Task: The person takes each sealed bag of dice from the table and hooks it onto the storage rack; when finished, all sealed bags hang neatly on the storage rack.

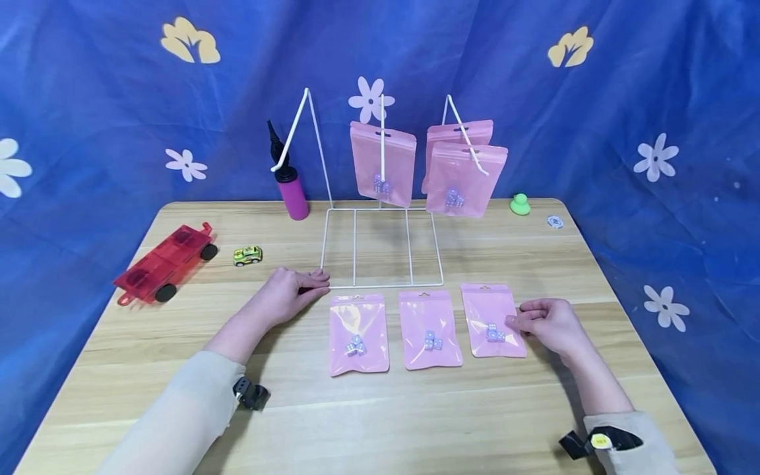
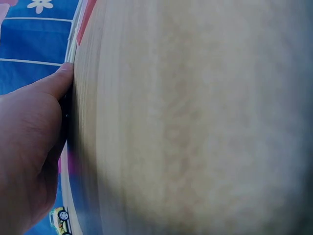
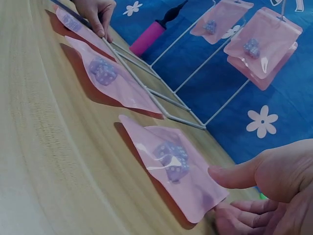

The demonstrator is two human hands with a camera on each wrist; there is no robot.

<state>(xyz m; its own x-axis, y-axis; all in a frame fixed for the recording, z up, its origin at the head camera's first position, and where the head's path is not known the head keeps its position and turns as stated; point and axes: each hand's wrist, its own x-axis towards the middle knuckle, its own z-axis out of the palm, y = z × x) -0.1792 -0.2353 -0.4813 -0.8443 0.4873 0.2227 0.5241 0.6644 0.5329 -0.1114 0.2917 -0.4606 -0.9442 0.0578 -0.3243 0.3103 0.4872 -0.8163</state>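
A white wire display rack (image 1: 386, 285) stands on the table, its three hooks pointing forward. My left hand (image 1: 297, 290) holds the front left corner of its base between thumb and fingers. In front of the base lie three pink zip bags with dice inside: a left bag (image 1: 341, 316), a middle bag (image 1: 415, 316) and a right bag (image 1: 483, 307). At the right bag's edge my right hand (image 1: 552, 323) pinches it, the thumb (image 3: 234, 175) on top. One pink bag (image 1: 398, 155) hangs from the middle hook; two more, a front bag (image 1: 469, 181) and one behind it, hang from the right hook.
A red toy trailer (image 1: 169, 257) and a small yellow-green toy car (image 1: 247, 255) are at the left. Behind the rack's left side stands a purple hand pump (image 1: 293, 194). A green rubber duck (image 1: 520, 205) and a poker chip (image 1: 555, 221) lie back right.
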